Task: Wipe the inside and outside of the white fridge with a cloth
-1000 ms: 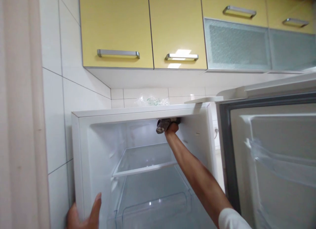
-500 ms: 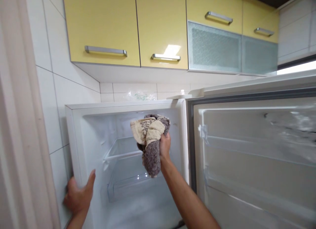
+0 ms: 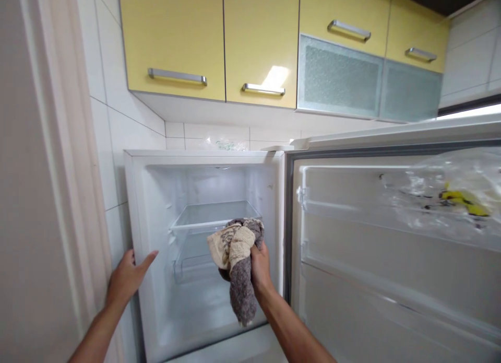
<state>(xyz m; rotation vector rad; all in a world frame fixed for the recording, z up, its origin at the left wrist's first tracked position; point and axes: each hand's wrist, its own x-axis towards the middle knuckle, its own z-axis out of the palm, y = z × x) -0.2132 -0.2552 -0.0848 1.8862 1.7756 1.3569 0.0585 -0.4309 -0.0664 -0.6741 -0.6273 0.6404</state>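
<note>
A small white fridge [image 3: 135, 206] stands open, its top compartment bare except for a glass shelf [image 3: 213, 217]. My right hand [image 3: 260, 266] is closed round a crumpled grey and beige towel [image 3: 237, 258], held in front of the compartment's lower right part, with a grey end hanging down. My left hand [image 3: 127, 277] rests against the fridge's left front edge, thumb and fingers stretched out, holding nothing.
The fridge door [image 3: 391, 258] is swung open to the right; a clear plastic bag [image 3: 450, 196] with something yellow inside sits in its upper rack. Yellow wall cabinets [image 3: 219, 39] hang above. A tiled wall [image 3: 105, 117] and a door frame [image 3: 47, 170] close in the left side.
My right hand drew the towel out from under the compartment's ceiling and lowered it in front of the fridge. The view backed away. My left hand stayed on the left edge, its grip loosened.
</note>
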